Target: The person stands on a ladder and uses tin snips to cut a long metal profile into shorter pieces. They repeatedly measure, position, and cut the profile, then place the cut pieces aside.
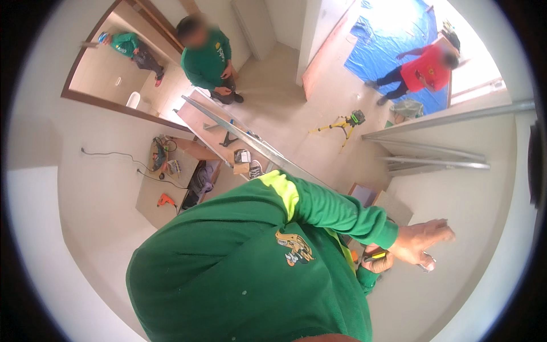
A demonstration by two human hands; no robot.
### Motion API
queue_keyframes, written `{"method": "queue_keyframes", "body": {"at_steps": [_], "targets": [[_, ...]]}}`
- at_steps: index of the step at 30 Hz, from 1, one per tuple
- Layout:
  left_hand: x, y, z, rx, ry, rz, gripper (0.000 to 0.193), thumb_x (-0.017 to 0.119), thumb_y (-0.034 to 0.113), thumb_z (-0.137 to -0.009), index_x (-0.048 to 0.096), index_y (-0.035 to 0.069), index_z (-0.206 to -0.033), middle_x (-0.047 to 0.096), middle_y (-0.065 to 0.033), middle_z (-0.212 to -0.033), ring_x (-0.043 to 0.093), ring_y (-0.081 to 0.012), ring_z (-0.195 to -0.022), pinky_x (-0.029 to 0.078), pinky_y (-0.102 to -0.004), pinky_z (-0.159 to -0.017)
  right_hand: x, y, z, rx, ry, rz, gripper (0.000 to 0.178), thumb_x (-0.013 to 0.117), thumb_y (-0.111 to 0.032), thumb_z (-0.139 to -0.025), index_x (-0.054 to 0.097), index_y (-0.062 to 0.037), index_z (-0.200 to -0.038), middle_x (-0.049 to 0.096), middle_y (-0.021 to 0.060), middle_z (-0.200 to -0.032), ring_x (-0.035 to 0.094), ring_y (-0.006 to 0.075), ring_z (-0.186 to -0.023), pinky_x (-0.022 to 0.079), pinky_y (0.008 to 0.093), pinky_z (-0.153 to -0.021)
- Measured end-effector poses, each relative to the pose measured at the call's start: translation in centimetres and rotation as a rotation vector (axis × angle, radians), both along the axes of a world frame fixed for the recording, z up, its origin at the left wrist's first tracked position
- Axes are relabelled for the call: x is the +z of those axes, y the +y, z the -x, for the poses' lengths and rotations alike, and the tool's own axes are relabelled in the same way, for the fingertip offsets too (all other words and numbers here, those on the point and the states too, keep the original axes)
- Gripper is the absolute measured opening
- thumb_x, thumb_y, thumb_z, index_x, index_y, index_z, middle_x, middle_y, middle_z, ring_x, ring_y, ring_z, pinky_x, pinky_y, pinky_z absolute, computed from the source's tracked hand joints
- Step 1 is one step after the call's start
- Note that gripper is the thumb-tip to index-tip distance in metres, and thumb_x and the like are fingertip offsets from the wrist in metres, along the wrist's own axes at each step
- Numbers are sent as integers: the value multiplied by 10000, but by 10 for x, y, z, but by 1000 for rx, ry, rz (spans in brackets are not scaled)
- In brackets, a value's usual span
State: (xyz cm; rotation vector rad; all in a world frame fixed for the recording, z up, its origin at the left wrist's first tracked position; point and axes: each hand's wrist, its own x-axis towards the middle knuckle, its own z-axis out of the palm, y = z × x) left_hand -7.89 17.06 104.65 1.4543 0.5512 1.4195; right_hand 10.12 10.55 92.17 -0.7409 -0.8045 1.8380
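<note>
There are two bare hands [420, 241] [383, 264], one yellow-and-black handheld tool [375, 257], one orange pistol-shaped drill [166, 200], one yellow-legged tripod [343, 125], one red-shirted person [424, 75] and two other green-shirted people [206, 62] [124, 43].

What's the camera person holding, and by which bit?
The right hand grips a small black-and-yellow tool around its body. Whether the left hand holds anything can't be told.

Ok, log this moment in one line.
left hand: spread open | right hand: holding yellow-black object | floor: yellow tripod
</note>
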Motion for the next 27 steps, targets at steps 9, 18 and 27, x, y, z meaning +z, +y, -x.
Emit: {"method": "queue_keyframes", "body": {"at_steps": [9,18,27], "targets": [[-171,-93,289,1290,618,281,687,739,517,-1011,569,42,-1478,576,-225,-1387,534,-405,-1351,408,-517,-1175,90,2,53,-150,50,-210,642,776,-372,-1023,473,10,-1440,567,144,-1305,645,176,-954,630,307,-773],[-426,-224,445,1098,-1196,1157,558,760,409,-1001,564,-11,-1311,639,-202,-1167,666,-345,-1073,581,-507,-957,191,1,57,-376,-116,-379,638,661,-484,-1089,447,-12,-1460,551,135,-1252,624,154,-907,636,281,-780],[-489,-191,448,1312,-1377,812,86,618,170,-1039,591,89,-1031,625,-72,-777,654,-303,-738,604,-489,-765,198,49,80,-546,-228,-350,515,614,-419,-1118,564,-19,-1438,611,78,-1352,625,154,-1192,590,388,-1005]]}}
